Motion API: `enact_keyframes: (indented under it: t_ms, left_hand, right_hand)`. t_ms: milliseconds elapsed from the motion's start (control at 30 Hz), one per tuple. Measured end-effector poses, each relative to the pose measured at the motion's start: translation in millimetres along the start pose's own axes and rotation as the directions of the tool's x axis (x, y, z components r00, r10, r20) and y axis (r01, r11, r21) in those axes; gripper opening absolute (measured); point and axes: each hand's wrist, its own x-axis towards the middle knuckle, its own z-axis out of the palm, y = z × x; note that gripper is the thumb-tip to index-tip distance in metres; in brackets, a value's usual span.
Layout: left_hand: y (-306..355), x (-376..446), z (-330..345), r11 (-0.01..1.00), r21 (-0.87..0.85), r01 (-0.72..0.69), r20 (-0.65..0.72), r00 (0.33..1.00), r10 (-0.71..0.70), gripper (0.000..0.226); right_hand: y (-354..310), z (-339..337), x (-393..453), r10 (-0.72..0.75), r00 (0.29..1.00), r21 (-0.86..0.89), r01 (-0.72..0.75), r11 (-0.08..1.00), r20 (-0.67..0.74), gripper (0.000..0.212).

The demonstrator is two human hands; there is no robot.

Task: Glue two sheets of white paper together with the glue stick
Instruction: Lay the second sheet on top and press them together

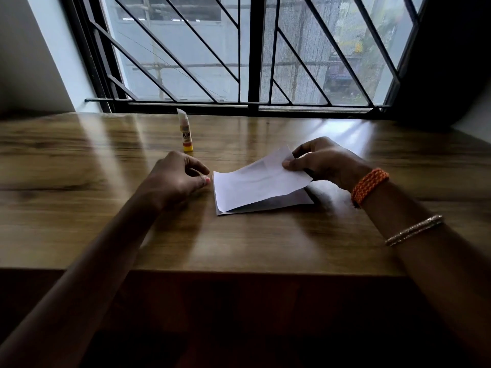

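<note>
Head view: right hand (321, 162) pinches the far right edge of the upper white sheet (259, 181) between thumb and fingers, lifting that side off the lower sheet (287, 201), which lies flat on the wooden table (79, 208). Left hand (176, 179) rests beside the 2 sheets' left edge, fingers loosely curled, holding nothing. Glue stick (185, 131) stands upright, uncapped, behind the left hand.

Left hand (176, 179) rests with fingers loosely curled; right hand (322, 162) pinches with thumb and fingers.
</note>
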Motion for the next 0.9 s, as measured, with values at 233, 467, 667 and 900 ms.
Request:
enact_keyframes:
  t_ms: [233, 467, 667, 900]
  left_hand:
    - [3.5, -5.2, 2.4, 0.988, 0.048, -0.147, 0.009, 0.989, 0.146, 0.028]
    - [1.2, -1.8, 5.3, 0.983, 0.082, -0.164, -0.007, 0.986, 0.165, 0.026]
    - [-7.2, 0.9, 7.9, 0.940, 0.184, -0.287, 0.112, 0.956, 0.270, 0.044]
    - [-10.4, 2.6, 8.8, 0.901, 0.183, -0.393, 0.312, 0.892, 0.326, 0.066]
  right_hand:
    - [0.2, 0.0, 0.4, -0.015, 1.000, 0.008, 0.015, 1.000, -0.001, 0.016]
    - [-0.2, 1.1, 0.3, -0.001, 1.000, 0.012, 0.001, 1.000, -0.013, 0.011]
    - [1.1, 1.9, 0.4, 0.000, 1.000, -0.004, 0.000, 1.000, -0.012, 0.011]
    - [1.5, 2.5, 0.9, 0.011, 1.000, -0.008, -0.011, 1.000, -0.014, 0.011]
